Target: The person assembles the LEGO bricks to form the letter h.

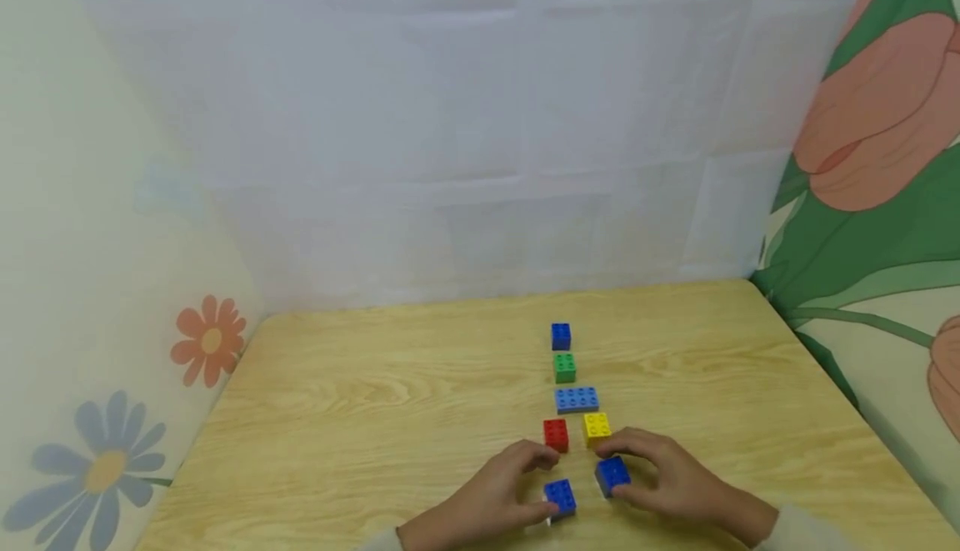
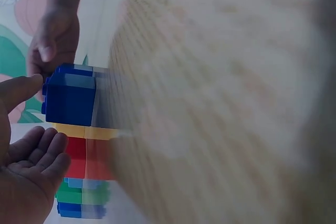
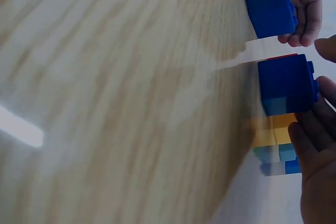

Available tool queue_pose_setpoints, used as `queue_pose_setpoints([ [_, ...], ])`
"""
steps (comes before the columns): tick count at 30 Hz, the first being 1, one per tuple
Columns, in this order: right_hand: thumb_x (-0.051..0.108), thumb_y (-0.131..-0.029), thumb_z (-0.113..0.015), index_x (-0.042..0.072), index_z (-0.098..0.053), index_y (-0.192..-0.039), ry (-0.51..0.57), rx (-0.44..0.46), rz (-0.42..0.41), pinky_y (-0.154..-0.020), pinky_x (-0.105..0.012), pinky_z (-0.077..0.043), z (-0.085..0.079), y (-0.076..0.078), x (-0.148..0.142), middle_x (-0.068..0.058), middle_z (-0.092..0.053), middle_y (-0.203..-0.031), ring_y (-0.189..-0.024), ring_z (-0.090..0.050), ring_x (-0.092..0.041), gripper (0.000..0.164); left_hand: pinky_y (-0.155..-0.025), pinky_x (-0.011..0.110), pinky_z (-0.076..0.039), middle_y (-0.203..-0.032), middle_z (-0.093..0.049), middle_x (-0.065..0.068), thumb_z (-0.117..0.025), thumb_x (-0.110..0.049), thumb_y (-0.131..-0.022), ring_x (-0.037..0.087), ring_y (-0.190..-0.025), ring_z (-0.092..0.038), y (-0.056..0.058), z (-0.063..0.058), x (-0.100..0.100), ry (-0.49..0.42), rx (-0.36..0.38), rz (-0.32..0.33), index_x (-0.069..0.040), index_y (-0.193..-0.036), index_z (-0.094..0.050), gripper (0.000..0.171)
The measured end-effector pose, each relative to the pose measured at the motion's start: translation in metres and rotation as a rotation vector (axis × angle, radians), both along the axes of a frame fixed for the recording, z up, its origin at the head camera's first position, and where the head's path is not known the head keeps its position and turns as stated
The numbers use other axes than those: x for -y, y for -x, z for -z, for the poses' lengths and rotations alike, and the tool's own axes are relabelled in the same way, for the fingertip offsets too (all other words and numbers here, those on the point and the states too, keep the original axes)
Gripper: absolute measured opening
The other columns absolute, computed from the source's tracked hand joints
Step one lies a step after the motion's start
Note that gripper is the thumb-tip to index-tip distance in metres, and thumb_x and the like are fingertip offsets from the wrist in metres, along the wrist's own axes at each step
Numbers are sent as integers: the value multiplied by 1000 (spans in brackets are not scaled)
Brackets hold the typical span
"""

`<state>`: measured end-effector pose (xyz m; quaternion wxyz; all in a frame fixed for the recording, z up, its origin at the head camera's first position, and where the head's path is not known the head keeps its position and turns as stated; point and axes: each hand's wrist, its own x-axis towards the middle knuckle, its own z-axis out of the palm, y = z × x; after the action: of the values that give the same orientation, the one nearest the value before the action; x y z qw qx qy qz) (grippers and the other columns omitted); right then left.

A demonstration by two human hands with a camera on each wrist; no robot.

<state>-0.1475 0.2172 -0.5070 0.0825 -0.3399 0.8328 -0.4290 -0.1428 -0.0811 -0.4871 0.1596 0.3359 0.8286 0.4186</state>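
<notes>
Two square blue building bricks stand on the wooden table nearest the person. My left hand (image 1: 504, 493) reaches round the left blue brick (image 1: 560, 497), thumb tip beside its studs and relaxed fingers spread beyond it. Around the right blue brick (image 1: 613, 475) my right hand (image 1: 671, 480) is likewise spread. In the right wrist view, its thumb (image 3: 326, 49) stands apart from that brick (image 3: 286, 83), and the fingers lie behind. Just past the fingertips are a red brick (image 1: 556, 435) and a yellow brick (image 1: 597, 429), the latter close to the right hand's fingers.
Farther back stand a long light-blue brick (image 1: 577, 400), a green brick (image 1: 565, 368) and a dark blue brick (image 1: 561, 336), roughly in line. The wooden table (image 1: 360, 418) ends at a white sheet (image 1: 480, 151) behind and flower-patterned panels at both sides.
</notes>
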Motion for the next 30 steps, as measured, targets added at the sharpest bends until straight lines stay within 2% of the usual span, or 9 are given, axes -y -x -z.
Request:
queue_pose_setpoints([
  [4,38,-91,-68,26,-55,-135,-69,48,17,-98,-31,-47,4,-4,-3,10,-59,-126,-115,-55,-9,47,-98,28,-47,-121,-57,-7,-71,-39,-88,6,-112,-54,1,2,-1,17,20,9,-11,-129,-55,52],
  [9,42,-90,-69,30,-53,-136,-87,95,46,-101,-34,-45,6,-6,-4,12,-57,-128,-119,-53,-9,51,-97,26,-46,-120,-57,-12,-73,-39,-87,2,-108,-54,4,5,-3,41,85,19,-12,-130,-55,54],
  [14,42,-89,-70,31,-53,-135,-90,103,57,-102,-34,-44,6,-5,-4,13,-56,-128,-119,-53,-10,51,-97,24,-45,-117,-57,-16,-75,-37,-86,-1,-107,-53,7,7,-5,57,145,12,-14,-130,-55,54],
  [21,41,-90,-68,32,-53,-135,-101,151,60,-101,-30,-44,5,-1,-5,14,-56,-128,-118,-52,-10,48,-94,23,-47,-113,-58,-19,-77,-35,-84,-2,-103,-54,7,6,-4,57,154,11,-15,-125,-58,49],
  [27,38,-90,-69,30,-56,-133,-86,144,48,-98,-27,-44,9,1,-5,12,-58,-125,-115,-54,-10,45,-90,23,-48,-106,-60,-19,-78,-28,-84,-2,-97,-55,7,4,-5,46,262,-25,-18,-119,-63,39],
  [30,37,-90,-69,29,-57,-132,-77,141,40,-98,-25,-44,10,2,-5,11,-58,-126,-117,-53,-9,44,-88,23,-49,-103,-61,-18,-79,-26,-84,-2,-95,-56,9,3,-5,61,281,-40,-20,-115,-64,35],
])
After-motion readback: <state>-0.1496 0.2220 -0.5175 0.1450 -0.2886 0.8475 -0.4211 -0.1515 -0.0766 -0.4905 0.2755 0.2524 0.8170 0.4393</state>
